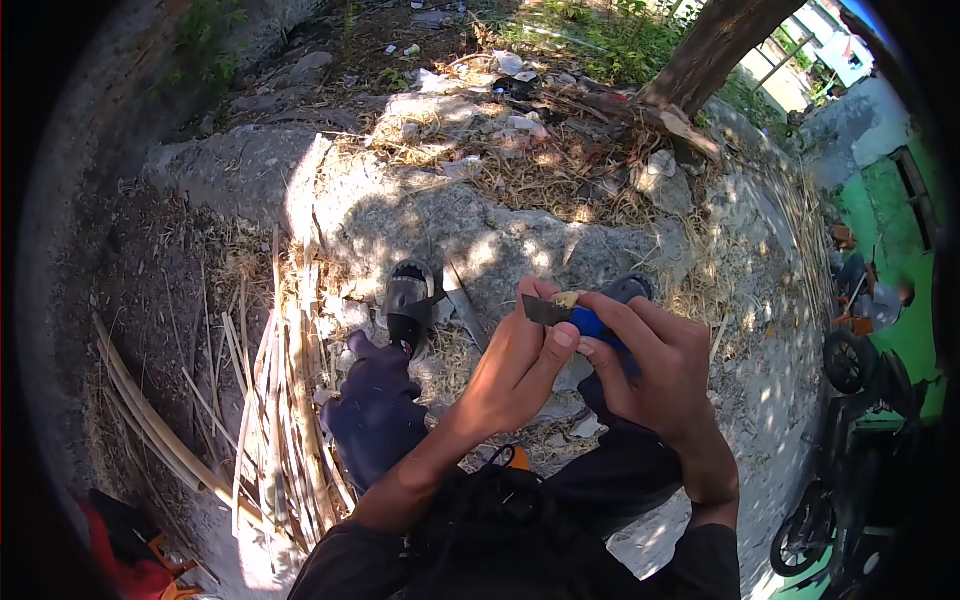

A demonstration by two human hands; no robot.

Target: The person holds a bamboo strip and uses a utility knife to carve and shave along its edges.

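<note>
My right hand is closed round the blue handle of a knife, whose short, broad dark blade points left. Close against it, my left hand is closed, its thumb by the handle and its fingers behind the blade. A small pale piece shows just above the blade, between the fingertips of both hands. It seems pinched in my left hand, though most of it is hidden. Below the hands are my dark sandals, the left one on rocky ground.
Beside my left leg lies a bundle of long pale strips. A flat, blade-like grey thing rests near my left sandal. Ahead are a rock ledge, dry litter and a tree trunk. Motorbikes and a seated person are at right.
</note>
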